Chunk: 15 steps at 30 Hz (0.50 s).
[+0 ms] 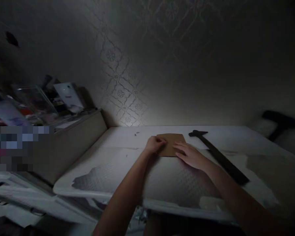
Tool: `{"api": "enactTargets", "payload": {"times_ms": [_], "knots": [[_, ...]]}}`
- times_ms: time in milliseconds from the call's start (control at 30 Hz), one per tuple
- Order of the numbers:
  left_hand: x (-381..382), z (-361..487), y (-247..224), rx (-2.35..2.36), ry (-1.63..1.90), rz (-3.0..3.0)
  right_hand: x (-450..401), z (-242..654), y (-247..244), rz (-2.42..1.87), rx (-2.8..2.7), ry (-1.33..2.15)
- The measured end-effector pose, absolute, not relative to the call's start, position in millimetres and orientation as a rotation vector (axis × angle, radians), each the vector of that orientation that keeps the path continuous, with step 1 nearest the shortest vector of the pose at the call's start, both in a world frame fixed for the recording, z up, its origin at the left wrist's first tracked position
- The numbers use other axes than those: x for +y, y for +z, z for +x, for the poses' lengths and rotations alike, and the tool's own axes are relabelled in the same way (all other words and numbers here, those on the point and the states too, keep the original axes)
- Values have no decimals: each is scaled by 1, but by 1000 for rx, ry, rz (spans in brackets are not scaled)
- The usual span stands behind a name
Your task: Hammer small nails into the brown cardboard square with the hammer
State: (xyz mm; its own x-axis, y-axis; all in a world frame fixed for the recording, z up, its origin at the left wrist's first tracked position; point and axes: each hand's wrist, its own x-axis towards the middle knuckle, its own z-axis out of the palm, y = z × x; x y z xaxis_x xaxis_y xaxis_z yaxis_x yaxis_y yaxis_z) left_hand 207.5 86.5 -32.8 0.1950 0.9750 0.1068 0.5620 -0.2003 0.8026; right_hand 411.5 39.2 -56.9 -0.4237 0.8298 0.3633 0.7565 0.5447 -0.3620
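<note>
One flat, squarish brown board [170, 150], apparently cardboard; left hand [154, 145] curled on it, right hand [189, 155] half-open, fingers spread.

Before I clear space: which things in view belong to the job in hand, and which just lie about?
In the job:
- flat brown rectangular board, touched by left hand, right hand
- likely dark long-handled hammer, untouched

Lying about, apparently:
- white rectangular box
- clear boxy plastic case
</note>
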Motion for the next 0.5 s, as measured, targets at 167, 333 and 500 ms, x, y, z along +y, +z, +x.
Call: {"api": "enactTargets", "payload": {"times_ms": [167,333,500], "knots": [[88,205,-34,1432,840,1854,40,410,-58,-1293,-2292,163],[88,205,-35,1395,857,1861,41,419,-45,-1458,-2118,-29],[86,205,-34,1362,901,1763,36,446,-29,-2095,-1680,-193]]}}
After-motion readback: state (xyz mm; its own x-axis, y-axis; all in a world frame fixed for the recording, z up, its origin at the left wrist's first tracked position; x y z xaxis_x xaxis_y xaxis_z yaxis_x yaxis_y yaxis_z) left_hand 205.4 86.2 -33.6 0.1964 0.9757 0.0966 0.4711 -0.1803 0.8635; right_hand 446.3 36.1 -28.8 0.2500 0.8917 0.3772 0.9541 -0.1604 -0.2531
